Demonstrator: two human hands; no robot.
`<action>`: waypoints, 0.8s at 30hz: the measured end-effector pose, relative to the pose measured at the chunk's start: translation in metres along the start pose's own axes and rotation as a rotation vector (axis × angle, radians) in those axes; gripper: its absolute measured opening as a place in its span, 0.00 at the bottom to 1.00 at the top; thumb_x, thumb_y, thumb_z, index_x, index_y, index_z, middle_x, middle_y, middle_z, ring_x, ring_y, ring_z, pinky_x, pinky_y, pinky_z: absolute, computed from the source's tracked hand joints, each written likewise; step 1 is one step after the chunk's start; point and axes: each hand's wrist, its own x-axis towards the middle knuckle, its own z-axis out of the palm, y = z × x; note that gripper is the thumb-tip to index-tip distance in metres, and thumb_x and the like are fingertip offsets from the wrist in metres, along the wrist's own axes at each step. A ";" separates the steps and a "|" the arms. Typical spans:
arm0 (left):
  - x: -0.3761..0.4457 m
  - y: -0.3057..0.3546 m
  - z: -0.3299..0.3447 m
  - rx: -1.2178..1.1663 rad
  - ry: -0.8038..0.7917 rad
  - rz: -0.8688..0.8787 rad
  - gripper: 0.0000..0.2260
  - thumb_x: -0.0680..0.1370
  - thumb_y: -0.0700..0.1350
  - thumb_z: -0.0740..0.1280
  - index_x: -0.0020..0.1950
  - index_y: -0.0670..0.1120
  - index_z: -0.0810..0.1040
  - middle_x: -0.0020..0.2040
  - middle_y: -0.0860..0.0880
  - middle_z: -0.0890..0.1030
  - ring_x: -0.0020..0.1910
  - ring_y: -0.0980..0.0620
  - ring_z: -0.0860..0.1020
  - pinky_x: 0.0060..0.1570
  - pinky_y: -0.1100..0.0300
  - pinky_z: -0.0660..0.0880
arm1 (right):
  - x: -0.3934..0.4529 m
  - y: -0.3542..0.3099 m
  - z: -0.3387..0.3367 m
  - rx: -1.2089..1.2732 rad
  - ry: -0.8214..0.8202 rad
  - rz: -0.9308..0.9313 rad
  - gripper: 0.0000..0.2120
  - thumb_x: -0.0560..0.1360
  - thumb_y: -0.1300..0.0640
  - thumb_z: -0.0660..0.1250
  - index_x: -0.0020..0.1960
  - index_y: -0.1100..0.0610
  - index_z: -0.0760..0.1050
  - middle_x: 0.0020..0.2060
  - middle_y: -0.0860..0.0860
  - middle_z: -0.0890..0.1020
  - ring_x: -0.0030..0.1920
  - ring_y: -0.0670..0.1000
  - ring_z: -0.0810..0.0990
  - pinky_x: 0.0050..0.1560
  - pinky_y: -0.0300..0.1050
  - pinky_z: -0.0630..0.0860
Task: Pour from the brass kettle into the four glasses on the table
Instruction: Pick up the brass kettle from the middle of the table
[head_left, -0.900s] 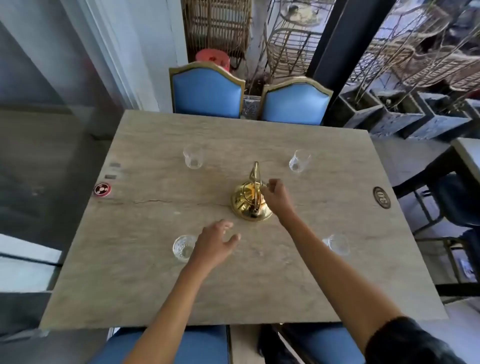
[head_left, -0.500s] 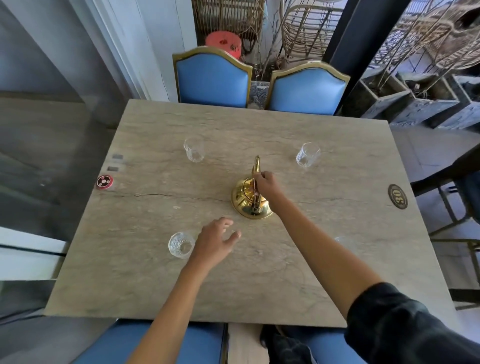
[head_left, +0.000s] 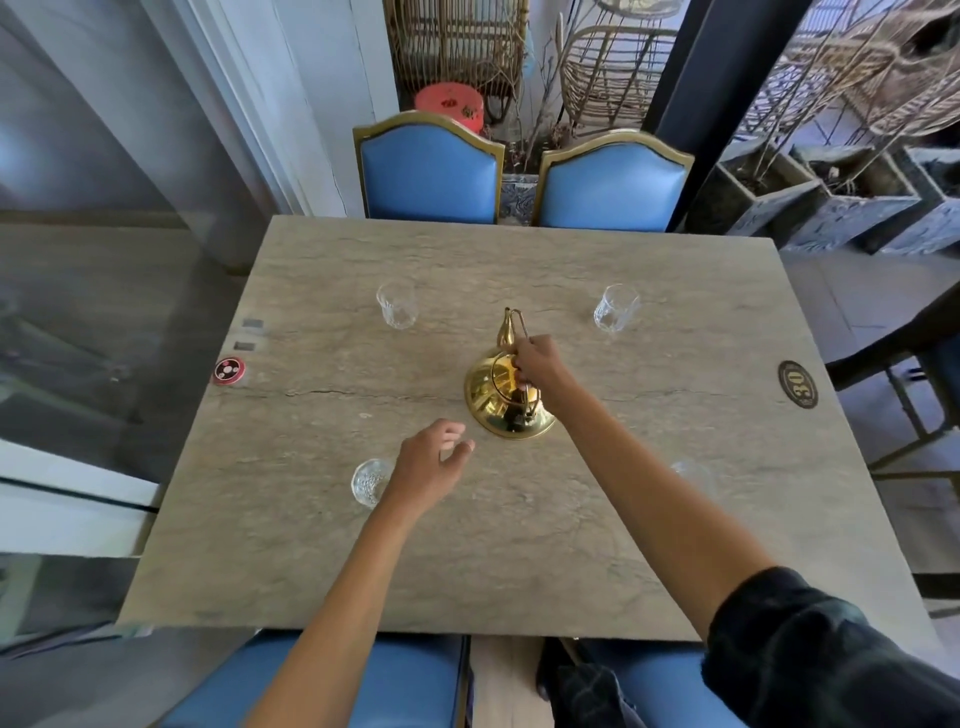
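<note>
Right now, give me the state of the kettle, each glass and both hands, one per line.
kettle: upright on the table, handle raised
far left glass: upright, looks empty
far right glass: upright, looks empty
near left glass: upright, looks empty
near right glass: partly hidden by the forearm, contents unclear
right hand: closed on the kettle handle
left hand: open, beside the near left glass

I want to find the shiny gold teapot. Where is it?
The brass kettle stands on the middle of the table, between the four glasses, with the right hand closed on its handle.
</note>
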 end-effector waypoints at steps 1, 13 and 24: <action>0.001 0.001 -0.001 -0.033 0.013 -0.013 0.20 0.83 0.50 0.69 0.71 0.41 0.77 0.69 0.43 0.81 0.66 0.48 0.80 0.58 0.63 0.73 | -0.013 -0.002 -0.006 -0.007 -0.001 -0.029 0.14 0.84 0.60 0.58 0.45 0.62 0.78 0.31 0.50 0.71 0.29 0.48 0.69 0.28 0.42 0.67; -0.004 0.046 0.058 -0.506 -0.212 -0.274 0.66 0.55 0.78 0.73 0.83 0.49 0.51 0.78 0.45 0.65 0.71 0.46 0.72 0.71 0.44 0.72 | -0.151 0.015 -0.083 -0.151 -0.024 -0.169 0.16 0.84 0.54 0.62 0.45 0.60 0.83 0.28 0.49 0.76 0.28 0.49 0.72 0.30 0.43 0.67; -0.026 0.069 0.154 -0.519 -0.525 -0.341 0.53 0.63 0.71 0.78 0.79 0.49 0.61 0.71 0.48 0.76 0.64 0.50 0.79 0.67 0.49 0.77 | -0.202 0.088 -0.158 -0.119 0.092 -0.087 0.18 0.85 0.53 0.61 0.46 0.64 0.82 0.26 0.48 0.72 0.29 0.51 0.68 0.29 0.44 0.63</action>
